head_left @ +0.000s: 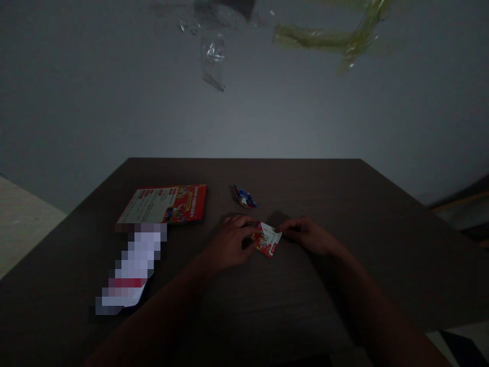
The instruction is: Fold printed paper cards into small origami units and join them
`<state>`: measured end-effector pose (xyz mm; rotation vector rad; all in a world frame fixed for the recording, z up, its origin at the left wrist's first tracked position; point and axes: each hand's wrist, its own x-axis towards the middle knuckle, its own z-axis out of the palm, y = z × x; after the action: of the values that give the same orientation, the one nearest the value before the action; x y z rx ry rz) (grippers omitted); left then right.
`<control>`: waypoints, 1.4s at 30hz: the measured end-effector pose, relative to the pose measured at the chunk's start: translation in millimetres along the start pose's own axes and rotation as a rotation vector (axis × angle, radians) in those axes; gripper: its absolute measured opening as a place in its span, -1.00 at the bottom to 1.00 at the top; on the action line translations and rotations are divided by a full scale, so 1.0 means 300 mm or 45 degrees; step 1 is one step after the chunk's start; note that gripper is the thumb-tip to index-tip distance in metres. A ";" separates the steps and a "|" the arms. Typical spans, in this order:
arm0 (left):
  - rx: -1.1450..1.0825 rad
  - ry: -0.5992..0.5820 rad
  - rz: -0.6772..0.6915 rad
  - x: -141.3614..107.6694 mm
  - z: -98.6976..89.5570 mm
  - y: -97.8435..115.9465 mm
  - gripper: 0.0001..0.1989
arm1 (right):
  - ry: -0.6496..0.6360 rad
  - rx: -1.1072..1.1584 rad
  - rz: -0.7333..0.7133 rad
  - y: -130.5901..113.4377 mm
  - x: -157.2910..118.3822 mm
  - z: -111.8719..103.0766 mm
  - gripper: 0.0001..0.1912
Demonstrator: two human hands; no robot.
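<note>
Two-handed work on small red-and-white printed card [272, 238], near middle of wood-grain table [305, 186]: left hand [229, 240] at nine o'clock, fingers curled at edge, cannot tell whether gripping; right hand [310, 235] at two o'clock, pinching corner. Advisable: light, even edge pressure, avoiding creases and crumpled blue packet [243, 197] at eleven o'clock.

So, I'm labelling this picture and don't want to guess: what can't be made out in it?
Head view: print on small card, too small; left hand covers part of its left edge.
Head view: surface of pale object, hidden by pixel blocks.
Head view: markings on blue packet, too small.
Head view: left forearm and right forearm, cut off by bottom edge.
</note>
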<state>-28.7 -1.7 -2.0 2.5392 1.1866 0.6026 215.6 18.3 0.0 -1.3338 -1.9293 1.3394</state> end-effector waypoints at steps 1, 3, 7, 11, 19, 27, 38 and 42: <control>-0.003 -0.009 0.015 0.001 -0.004 0.008 -0.69 | 0.001 0.005 -0.001 0.001 0.000 0.000 -0.78; -0.014 -0.021 0.031 0.002 -0.011 0.022 -0.66 | 0.005 0.016 -0.007 0.004 0.000 0.000 -0.77; -0.028 -0.031 0.055 0.001 -0.017 0.034 -0.50 | 0.015 0.098 0.016 0.005 0.000 0.005 -0.76; -0.005 -0.020 0.073 -0.001 -0.015 0.039 -0.35 | 0.009 0.197 0.092 -0.005 -0.001 0.008 -0.74; 0.134 0.080 0.121 0.000 -0.002 0.038 -0.66 | 0.040 0.404 0.128 -0.007 0.005 0.017 -0.77; 0.127 0.167 0.182 0.002 0.006 0.012 -0.75 | 0.014 0.511 0.015 -0.022 -0.005 0.033 -0.73; -0.079 0.229 0.315 0.003 0.019 0.014 -0.76 | 0.251 -0.187 -0.522 0.007 0.030 0.115 -0.82; -0.123 0.288 0.329 0.004 0.016 0.015 -0.78 | 0.277 -0.233 -0.621 0.004 0.032 0.109 -0.87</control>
<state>-22.7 -3.8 -4.1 2.6135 0.8730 1.0052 186.6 11.7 -17.0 -0.9465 -2.0797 0.7679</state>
